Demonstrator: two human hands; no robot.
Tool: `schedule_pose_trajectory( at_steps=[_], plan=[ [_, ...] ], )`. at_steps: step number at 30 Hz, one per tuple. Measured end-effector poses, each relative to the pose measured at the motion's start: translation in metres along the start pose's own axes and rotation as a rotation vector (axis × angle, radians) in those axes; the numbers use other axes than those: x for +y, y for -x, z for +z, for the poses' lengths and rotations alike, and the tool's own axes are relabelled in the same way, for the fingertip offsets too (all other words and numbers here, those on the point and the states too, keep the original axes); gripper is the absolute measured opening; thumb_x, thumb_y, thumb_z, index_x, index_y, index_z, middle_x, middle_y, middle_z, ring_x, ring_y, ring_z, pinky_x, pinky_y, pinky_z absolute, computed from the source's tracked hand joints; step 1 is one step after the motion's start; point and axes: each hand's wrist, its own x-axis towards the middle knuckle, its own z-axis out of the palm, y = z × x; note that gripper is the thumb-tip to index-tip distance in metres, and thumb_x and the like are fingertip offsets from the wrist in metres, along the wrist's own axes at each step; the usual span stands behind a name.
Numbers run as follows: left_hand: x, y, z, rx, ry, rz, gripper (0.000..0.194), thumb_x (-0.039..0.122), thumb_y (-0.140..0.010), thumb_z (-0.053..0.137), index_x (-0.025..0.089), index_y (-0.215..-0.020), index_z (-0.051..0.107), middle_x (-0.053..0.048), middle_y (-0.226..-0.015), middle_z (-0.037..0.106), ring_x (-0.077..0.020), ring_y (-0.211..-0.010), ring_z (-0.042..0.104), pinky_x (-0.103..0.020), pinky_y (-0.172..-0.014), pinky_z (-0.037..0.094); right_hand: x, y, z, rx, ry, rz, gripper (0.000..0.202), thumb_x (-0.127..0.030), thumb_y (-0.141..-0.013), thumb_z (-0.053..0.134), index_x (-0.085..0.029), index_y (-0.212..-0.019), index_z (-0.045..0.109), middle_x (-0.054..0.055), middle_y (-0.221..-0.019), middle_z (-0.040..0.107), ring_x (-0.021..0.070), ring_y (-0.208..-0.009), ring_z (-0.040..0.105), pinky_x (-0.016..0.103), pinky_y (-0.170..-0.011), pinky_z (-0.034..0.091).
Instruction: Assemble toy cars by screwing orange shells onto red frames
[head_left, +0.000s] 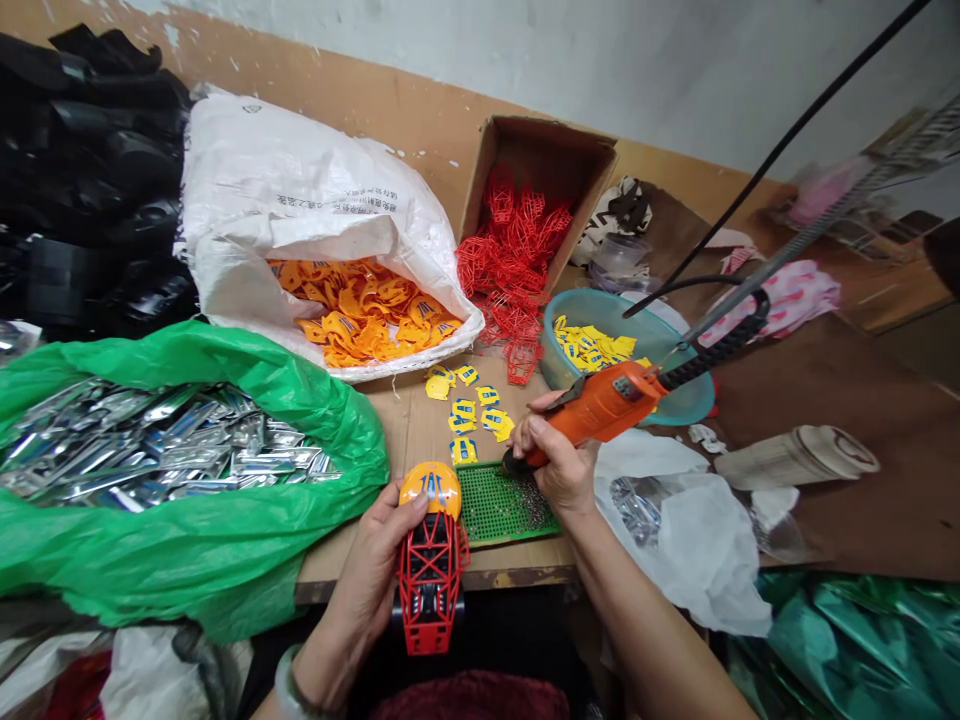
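Note:
My left hand [382, 545] grips a toy car body [430, 580] with a red lattice frame and black parts inside. An orange hood piece [431, 488] with blue marks sits at its far end, under my thumb. My right hand [561, 455] is wrapped round an orange electric screwdriver [611, 403], whose black tip points down and left. That tip is over a green perforated tray [495, 510] strewn with small screws. Beyond the tray, several yellow stickered pieces [463, 415] lie on the cardboard-covered table.
A green bag [330, 500] of shiny silver strips lies left. Behind it, a white sack [300, 170] holds orange pieces. Red frames [517, 250] spill from a cardboard box [600, 160]. A teal basin [697, 395] holds yellow pieces. A black cable [780, 150] runs from the screwdriver, upper right.

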Motion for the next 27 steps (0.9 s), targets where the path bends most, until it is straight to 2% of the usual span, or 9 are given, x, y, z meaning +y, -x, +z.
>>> schedule_pose_trajectory(
  at_steps=[20,27],
  plan=[
    [-0.0010,-0.0016,-0.0006,0.023,0.025,0.007,0.040,0.032,-0.070,0.087,0.017,-0.098,0.064,-0.003,-0.077,0.075,-0.0158,-0.055,0.069,-0.029,-0.057,0.061,-0.0001,0.0014,0.0009,-0.006,-0.002,0.013,0.020,-0.030,-0.081,0.070,-0.022,-0.095,0.058,-0.008,-0.054,0.055,0.0121,-0.043,0.054,0.027,-0.048,0.048],
    [-0.0009,-0.0003,0.0027,0.002,0.028,0.018,0.043,0.032,-0.071,0.086,0.017,-0.104,0.062,-0.004,-0.076,0.076,-0.0175,-0.058,0.071,-0.027,-0.056,0.059,0.0023,0.0044,0.0005,0.003,0.001,0.014,0.021,-0.031,-0.080,0.073,-0.021,-0.093,0.059,-0.008,-0.054,0.056,0.0129,-0.043,0.054,0.028,-0.047,0.047]
  ],
)
